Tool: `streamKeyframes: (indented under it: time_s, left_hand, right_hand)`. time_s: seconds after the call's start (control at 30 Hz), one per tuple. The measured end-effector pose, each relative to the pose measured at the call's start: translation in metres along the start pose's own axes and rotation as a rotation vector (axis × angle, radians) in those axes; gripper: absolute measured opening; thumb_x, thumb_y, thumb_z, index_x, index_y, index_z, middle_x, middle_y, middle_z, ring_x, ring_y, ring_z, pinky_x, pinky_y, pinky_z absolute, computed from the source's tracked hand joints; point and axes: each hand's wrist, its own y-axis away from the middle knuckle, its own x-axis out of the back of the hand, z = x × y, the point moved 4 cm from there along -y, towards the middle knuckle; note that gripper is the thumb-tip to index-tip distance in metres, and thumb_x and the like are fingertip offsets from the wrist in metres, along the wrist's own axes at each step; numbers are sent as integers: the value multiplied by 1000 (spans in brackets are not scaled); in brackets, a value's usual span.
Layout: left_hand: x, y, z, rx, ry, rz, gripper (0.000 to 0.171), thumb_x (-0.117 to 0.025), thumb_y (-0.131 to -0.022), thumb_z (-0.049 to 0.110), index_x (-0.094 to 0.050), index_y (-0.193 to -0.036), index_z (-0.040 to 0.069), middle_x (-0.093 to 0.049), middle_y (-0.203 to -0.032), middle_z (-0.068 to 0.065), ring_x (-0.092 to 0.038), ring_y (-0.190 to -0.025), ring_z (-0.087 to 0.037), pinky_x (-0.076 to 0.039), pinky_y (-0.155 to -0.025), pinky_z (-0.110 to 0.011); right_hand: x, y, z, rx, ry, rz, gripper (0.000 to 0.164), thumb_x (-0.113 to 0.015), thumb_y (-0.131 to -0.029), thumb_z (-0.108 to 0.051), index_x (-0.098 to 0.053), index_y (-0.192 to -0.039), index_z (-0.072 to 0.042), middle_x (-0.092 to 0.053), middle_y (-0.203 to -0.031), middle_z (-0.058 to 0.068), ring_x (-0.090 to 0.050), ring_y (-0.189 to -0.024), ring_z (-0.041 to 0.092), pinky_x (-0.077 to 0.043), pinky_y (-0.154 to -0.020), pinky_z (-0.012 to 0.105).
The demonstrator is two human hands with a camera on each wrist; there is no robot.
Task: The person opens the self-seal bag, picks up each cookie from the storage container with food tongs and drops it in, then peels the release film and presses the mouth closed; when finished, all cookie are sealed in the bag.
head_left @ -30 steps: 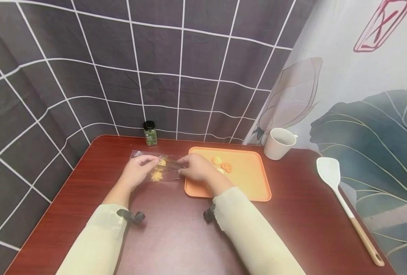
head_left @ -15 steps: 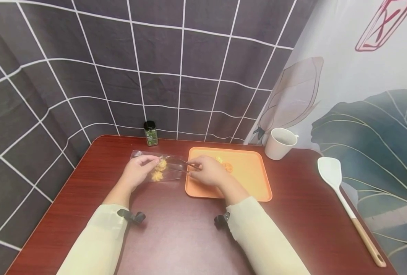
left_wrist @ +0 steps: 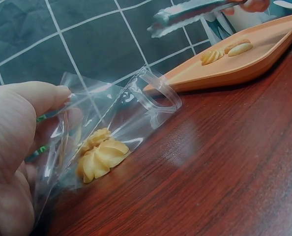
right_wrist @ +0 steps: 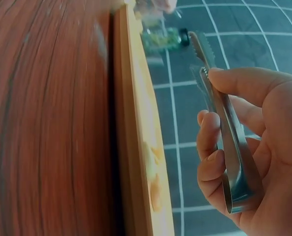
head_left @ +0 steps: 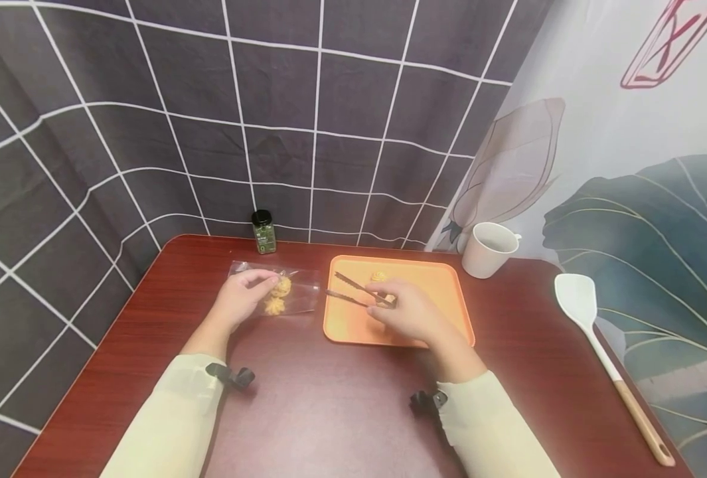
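My left hand (head_left: pixel 241 297) pinches the edge of a clear plastic bag (left_wrist: pixel 153 115) lying on the table, its mouth facing right in the head view. Two yellow piped cookies (left_wrist: pixel 104 160) sit inside the bag. In my right hand (head_left: pixel 409 311) is a pair of metal tongs (right_wrist: pixel 229 142), gripped between thumb and fingers. The tongs' tips are spread apart with nothing between them, above the orange tray (head_left: pixel 344 328). A swirl cookie (left_wrist: pixel 212 56) and other cookies (left_wrist: pixel 240 49) lie on the tray, partly hidden by my right hand in the head view.
Behind the bag stands a green jar (head_left: pixel 264 232) with a black lid. A white mug (head_left: pixel 488 251) is at the tray's back right. A white spatula (head_left: pixel 604 358) with a wooden handle lies along the right edge of the table (head_left: pixel 305 398).
My right hand has drawn the tongs rightward out of the bag and over the tray, and the tips have spread. Both cookies stay in the bag; my left hand keeps its place.
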Motion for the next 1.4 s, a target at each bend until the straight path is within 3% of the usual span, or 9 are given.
streamKeyframes:
  time_s: [0.07, 0.27, 0.5, 0.73, 0.93, 1.0, 1.2, 1.4]
  left_hand:
    - [0, 0, 1, -1, 3, 0, 40, -72, -103, 42, -77, -127, 11, -74, -136, -15, -63, -135, -34, -45, -119, -58]
    - [0, 2, 3, 0, -2, -1, 39, -72, -103, 42, -77, -126, 11, -74, -135, -15, -64, -133, -34, -47, -117, -58]
    - [-1, 3, 3, -4, -12, -3, 40, -71, -103, 44, -77, -126, 12, -75, -135, -15, -64, -133, -33, -47, -117, -57]
    - [-1, 3, 3, -4, 0, 2, 38, -72, -103, 42, -78, -125, 12, -75, -134, -14, -64, -132, -33, -48, -116, -57]
    - [0, 3, 3, -7, -7, 5, 40, -72, -103, 44, -78, -126, 12, -75, -135, -14, -64, -132, -33, -48, -116, -57]
    - [0, 3, 3, -9, -9, 4, 40, -72, -103, 43, -78, -126, 11, -75, -135, -15, -64, -132, -33, -48, -116, -57]
    - [0, 1, 2, -10, 2, 5, 37, -72, -103, 40, -77, -126, 11, -75, -134, -15, -64, -132, -34, -48, -116, -57]
    - [0, 2, 2, 0, -1, 2, 38, -72, -103, 40, -77, -127, 11, -74, -136, -15, -64, -133, -34, -48, -116, -58]
  right_hand:
    - [7, 6, 7, -4, -1, 15, 45, -81, -93, -27, -74, -136, -17, -72, -138, 9, -69, -116, 25, -57, -103, 46]
    - [29, 24, 34, -63, -22, 47, 44, -83, -93, -24, -75, -135, -16, -71, -139, 11, -69, -96, 19, -59, -82, 32]
    - [54, 43, 64, -133, 56, 96, 45, -84, -92, -27, -74, -135, -18, -72, -140, 10, -71, -86, 15, -58, -83, 33]
    - [63, 50, 81, -214, 0, 119, 46, -83, -93, -25, -73, -137, -15, -74, -130, 14, -69, -79, 16, -57, -71, 29]
    - [62, 48, 85, -257, -37, 84, 49, -82, -93, -23, -70, -139, -11, -72, -122, 20, -68, -65, 18, -56, -59, 30]
    - [61, 47, 85, -253, -20, 75, 49, -82, -93, -24, -71, -139, -10, -72, -122, 20, -69, -69, 20, -56, -63, 31]
    - [62, 42, 88, -216, 119, 90, 46, -82, -93, -27, -74, -136, -13, -75, -133, 15, -67, -106, 27, -53, -89, 38]
    - [61, 41, 95, -240, 121, 60, 45, -82, -94, -27, -74, -135, -12, -75, -134, 16, -69, -114, 32, -55, -95, 44]
